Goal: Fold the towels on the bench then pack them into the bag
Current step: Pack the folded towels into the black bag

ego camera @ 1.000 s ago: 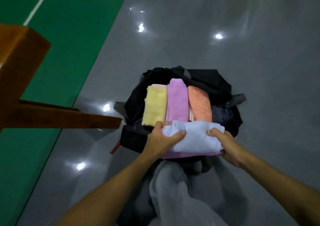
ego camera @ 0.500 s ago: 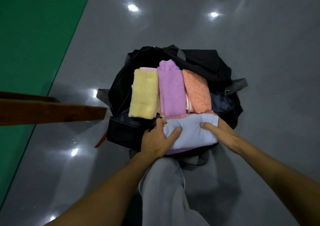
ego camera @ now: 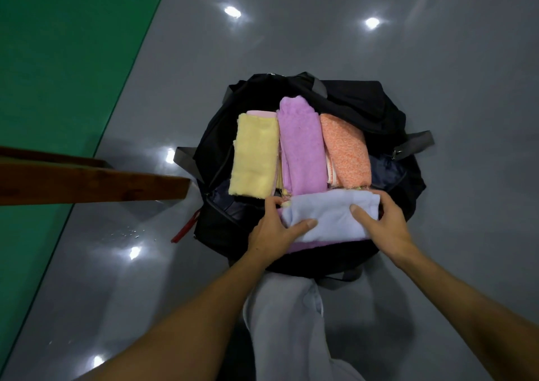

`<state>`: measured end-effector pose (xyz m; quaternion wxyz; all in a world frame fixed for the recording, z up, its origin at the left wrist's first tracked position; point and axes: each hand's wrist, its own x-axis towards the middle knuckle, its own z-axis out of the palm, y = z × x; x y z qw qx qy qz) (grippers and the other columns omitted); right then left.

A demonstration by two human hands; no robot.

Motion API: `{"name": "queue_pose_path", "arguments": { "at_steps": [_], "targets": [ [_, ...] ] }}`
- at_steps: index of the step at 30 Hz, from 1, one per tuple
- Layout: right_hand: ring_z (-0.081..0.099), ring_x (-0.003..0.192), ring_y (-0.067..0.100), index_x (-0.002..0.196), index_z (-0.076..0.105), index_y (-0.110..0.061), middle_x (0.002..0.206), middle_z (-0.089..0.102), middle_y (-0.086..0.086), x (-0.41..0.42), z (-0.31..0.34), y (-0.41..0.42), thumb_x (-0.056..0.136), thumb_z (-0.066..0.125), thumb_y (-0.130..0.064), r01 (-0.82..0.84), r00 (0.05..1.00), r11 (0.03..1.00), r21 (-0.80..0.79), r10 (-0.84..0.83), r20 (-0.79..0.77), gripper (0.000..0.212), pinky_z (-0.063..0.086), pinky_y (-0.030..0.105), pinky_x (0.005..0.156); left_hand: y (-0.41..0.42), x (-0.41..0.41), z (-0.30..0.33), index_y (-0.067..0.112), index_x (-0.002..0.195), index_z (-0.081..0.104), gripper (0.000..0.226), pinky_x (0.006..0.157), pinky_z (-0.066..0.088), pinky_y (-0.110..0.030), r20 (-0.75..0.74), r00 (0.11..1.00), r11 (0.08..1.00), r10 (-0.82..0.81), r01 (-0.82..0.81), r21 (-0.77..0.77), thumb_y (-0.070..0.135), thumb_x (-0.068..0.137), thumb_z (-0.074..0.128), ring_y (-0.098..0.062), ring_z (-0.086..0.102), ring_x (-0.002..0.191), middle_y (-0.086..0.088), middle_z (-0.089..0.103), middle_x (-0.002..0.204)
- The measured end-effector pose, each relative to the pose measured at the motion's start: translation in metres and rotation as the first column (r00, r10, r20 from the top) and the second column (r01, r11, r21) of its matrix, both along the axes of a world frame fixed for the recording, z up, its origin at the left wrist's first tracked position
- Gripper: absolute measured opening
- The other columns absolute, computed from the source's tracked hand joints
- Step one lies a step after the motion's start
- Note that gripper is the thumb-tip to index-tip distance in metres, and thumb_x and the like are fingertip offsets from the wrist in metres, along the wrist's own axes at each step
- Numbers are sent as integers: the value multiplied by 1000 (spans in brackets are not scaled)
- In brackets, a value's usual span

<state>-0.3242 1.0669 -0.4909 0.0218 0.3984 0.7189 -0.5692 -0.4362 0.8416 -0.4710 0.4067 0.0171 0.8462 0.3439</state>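
Now: pale towel gripped at the bag's near edge

Our left hand (ego camera: 274,232) and right hand (ego camera: 385,223) both clasp the folded pale lilac towel (ego camera: 329,217), thumbs on top, fingers curled over its ends; it lies crosswise in the open black bag (ego camera: 364,103) on the grey floor (ego camera: 437,60), atop a pink towel (ego camera: 309,246); beyond it stand the yellow towel (ego camera: 253,159), purple towel (ego camera: 300,147) and orange towel (ego camera: 345,150), side by side; a wooden bench (ego camera: 87,185) juts in at left.

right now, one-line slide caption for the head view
Both hands press a folded white towel into a packed black bag.
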Motion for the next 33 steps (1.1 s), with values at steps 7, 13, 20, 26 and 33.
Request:
{"name": "queue_pose_path", "arguments": {
  "at_steps": [7,13,20,26,33],
  "targets": [
    [62,106,18,137,48,-12,124,61,1,-6,16,8,86,83,-42,-44,985,995,94,27,173,69,49,23,81,4,6,-2,30,122,41,81,89,54,-34,26,992,988,127,-129,81,70,67,85,-12,65,105,9,62,120],
    [61,113,32,135,52,-17,129,57,11,-10,55,9,75,68,-74,-268,927,910,317,154,342,84,55,50,92,-18,1,31,20,111,53,62,81,56,-34,-143,979,989,146,-142,34,58,75,86,-14,64,89,7,64,99],
    [55,121,42,137,53,-14,136,53,19,-21,113,-8,86,70,-57,-388,888,818,425,210,409,69,51,52,96,-57,-4,84,24,110,59,48,84,58,-38,-251,963,995,98,-100,8,60,83,76,-11,65,94,11,65,102],
    [56,125,31,137,55,-22,138,56,9,-55,209,-51,85,62,-68,-634,772,648,422,557,304,70,51,50,100,-98,-13,187,24,100,66,29,72,57,-25,-360,922,989,139,-107,105,50,92,73,-8,68,83,10,70,87],
    [55,126,23,133,57,-23,133,59,0,-107,312,-153,87,59,-70,-705,630,451,548,753,190,65,46,42,104,-176,-14,313,32,94,67,25,71,59,-31,-576,795,979,190,-112,169,57,92,65,-2,68,78,13,72,84]
  ]
}}
